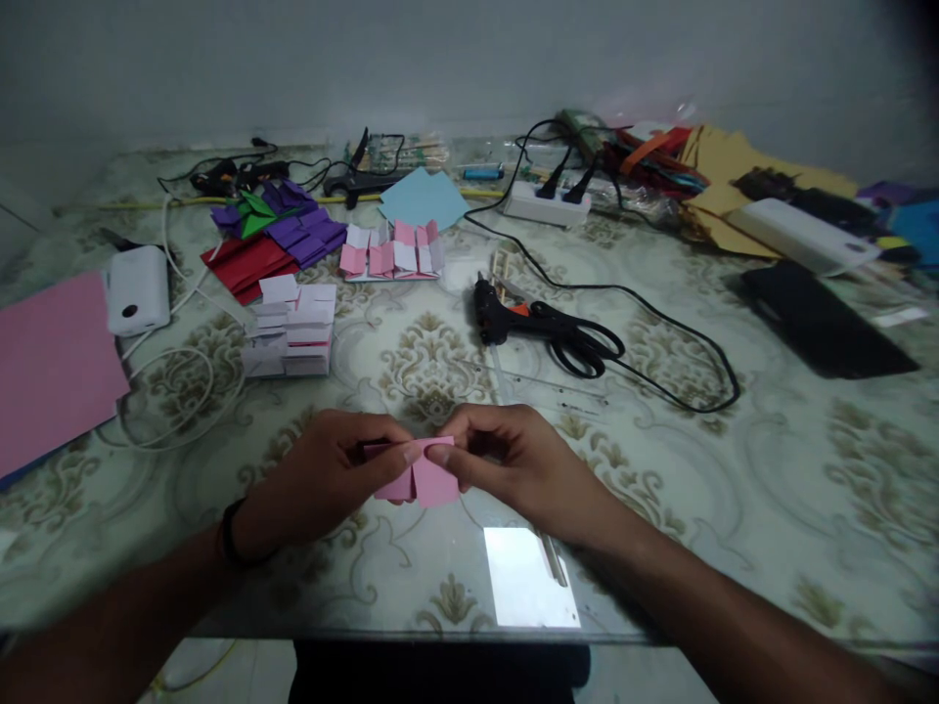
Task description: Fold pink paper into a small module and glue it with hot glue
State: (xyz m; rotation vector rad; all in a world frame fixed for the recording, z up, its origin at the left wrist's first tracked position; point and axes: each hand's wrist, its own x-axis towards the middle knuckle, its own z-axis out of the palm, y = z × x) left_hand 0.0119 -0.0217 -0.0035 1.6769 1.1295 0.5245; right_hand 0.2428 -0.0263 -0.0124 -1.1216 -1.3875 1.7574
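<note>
Between my two hands is a small folded piece of pink paper (438, 480), held just above the table near its front edge. My left hand (344, 458) pinches its left part between thumb and fingers. On the other side my right hand (514, 455) pinches the right part, its thumb lying across the upper edge. A narrow gap or fold runs down the paper between the thumbs. Folded white and pink paper pieces (293, 332) stand beyond my left hand, and another pink and white group (392, 252) sits farther back.
A glue gun (499, 315) and scissors (579, 337) lie beyond my right hand, with a black cord looping right. Pink sheets (59, 372), a white power bank (139, 288) and its cable are left. Purple folded papers (304, 235), a power strip (547, 203) and a black phone-like slab (826, 318) lie farther back.
</note>
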